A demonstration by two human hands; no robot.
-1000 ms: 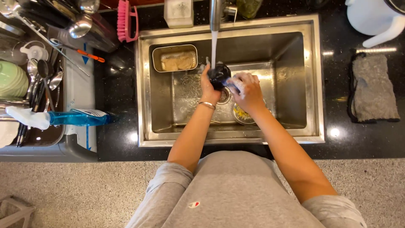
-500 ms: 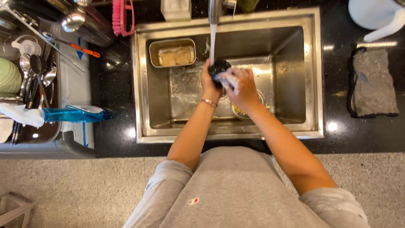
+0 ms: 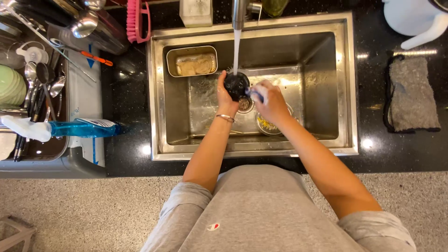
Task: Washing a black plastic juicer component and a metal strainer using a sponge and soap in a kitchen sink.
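Standing at the steel sink (image 3: 347, 88), the person holds a small dark cup (image 3: 235, 85) under the stream of water (image 3: 236, 49) that falls from the tap (image 3: 239, 13) at the sink's back edge. The left hand (image 3: 225, 95) is closed around the cup from its left side. The right hand (image 3: 269, 102) is closed on a pale sponge (image 3: 256, 93), which touches the cup's right side. Below the hands, the drain (image 3: 245, 104) and a round strainer with food scraps (image 3: 266, 125) lie on the sink bottom. A metal tray (image 3: 192, 61) sits in the back left corner of the sink.
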